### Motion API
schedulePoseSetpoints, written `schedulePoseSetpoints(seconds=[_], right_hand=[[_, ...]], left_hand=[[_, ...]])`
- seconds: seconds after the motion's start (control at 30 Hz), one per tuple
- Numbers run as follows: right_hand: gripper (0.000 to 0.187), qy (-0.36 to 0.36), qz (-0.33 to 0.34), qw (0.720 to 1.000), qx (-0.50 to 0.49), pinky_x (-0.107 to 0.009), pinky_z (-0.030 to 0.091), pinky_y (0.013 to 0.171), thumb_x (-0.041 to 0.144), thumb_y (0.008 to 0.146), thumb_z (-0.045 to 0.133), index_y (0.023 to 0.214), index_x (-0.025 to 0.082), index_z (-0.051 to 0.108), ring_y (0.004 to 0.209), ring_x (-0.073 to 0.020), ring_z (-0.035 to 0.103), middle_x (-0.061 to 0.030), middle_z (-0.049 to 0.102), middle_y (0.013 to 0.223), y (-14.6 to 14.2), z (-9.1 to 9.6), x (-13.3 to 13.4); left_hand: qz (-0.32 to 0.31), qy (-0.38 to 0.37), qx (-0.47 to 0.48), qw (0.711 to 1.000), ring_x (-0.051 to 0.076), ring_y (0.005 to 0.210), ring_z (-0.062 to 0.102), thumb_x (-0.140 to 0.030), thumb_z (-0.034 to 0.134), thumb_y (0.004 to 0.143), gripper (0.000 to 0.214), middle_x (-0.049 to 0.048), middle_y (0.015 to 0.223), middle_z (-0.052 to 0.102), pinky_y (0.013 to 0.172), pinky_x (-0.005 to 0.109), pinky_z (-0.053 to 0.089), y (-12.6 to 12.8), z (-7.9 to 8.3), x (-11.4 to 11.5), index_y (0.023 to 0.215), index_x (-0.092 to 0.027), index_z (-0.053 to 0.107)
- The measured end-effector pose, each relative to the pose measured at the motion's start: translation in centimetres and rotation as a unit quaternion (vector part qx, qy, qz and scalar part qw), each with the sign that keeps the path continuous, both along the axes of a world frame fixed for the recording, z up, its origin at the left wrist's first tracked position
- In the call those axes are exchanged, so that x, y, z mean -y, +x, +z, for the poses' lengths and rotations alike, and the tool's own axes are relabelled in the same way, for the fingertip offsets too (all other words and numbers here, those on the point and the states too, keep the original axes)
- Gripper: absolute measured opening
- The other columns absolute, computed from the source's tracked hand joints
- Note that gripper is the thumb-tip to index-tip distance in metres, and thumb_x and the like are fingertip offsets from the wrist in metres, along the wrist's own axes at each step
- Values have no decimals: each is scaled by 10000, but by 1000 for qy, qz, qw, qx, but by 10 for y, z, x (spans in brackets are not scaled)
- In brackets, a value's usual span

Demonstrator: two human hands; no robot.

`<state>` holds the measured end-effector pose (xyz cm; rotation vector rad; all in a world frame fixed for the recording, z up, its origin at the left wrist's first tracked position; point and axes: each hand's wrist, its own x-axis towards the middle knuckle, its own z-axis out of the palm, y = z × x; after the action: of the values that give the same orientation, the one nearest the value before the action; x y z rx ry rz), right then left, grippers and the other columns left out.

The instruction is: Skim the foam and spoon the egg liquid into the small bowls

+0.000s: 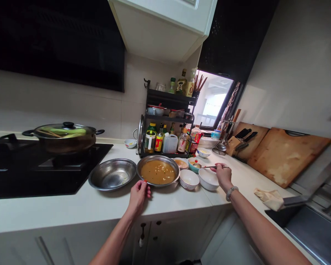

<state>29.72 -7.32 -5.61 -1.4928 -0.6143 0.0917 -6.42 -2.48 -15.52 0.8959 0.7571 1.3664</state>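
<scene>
I judge the metal bowl, set back from the front edge of the worktop, heavy and slosh-prone with brown liquid, best taken by its rim, where my left hand pinches, while my right hand, arm stretched diagonally, pinches the handle of a light, stiff spoon near the turquoise bowl.

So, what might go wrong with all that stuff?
The round silver metal basin of brown liquid might slosh over if the left hand, at its near rim, tugs it. The silver metal spoon in the right hand could drip on the white counter or bump the small round teal bowl.
</scene>
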Motion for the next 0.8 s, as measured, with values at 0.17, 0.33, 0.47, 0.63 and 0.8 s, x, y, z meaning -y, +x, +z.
schedulePoseSetpoints(seconds=[0.17, 0.33, 0.47, 0.63, 0.8], right_hand=[[66, 75, -16, 993, -89, -221, 548, 510, 156, 688, 571, 651, 163, 517, 493, -115, 626, 31, 569, 603, 8, 2, -7], [119, 119, -3, 983, -137, -220, 582, 521, 103, 658, 599, 634, 157, 496, 480, -88, 597, 47, 542, 598, 10, 10, -5], [139, 141, 11, 979, -148, -211, 586, 510, 105, 642, 628, 632, 153, 498, 494, -88, 599, 42, 553, 619, 6, 16, -2], [103, 155, 32, 976, -149, -205, 587, 511, 89, 633, 607, 621, 142, 520, 504, -87, 602, 33, 565, 622, -5, 25, 3], [102, 167, 75, 972, -146, -221, 595, 508, 112, 613, 635, 625, 145, 539, 519, -104, 624, 26, 590, 631, -28, 34, 9]], left_hand=[[-2, -3, -1, 1000, 75, 446, 493, -556, 734, 603, 455, -18, 555, 571, 403, 187, 389, -1, 1, 1, 668, -156, 528], [-3, -1, 3, 1000, 74, 446, 490, -552, 730, 611, 448, -20, 557, 569, 404, 189, 388, 0, 1, 1, 674, -156, 529], [-4, -1, 5, 1000, 74, 448, 490, -554, 732, 609, 453, -24, 554, 566, 402, 187, 388, 0, 0, 1, 674, -155, 527], [-4, 0, 8, 1000, 76, 457, 498, -542, 730, 622, 441, -21, 564, 573, 408, 186, 393, 0, -1, 0, 693, -154, 532], [-2, -2, 9, 1000, 74, 444, 492, -545, 730, 618, 442, -20, 553, 569, 402, 187, 387, 0, 0, 1, 678, -157, 526]])
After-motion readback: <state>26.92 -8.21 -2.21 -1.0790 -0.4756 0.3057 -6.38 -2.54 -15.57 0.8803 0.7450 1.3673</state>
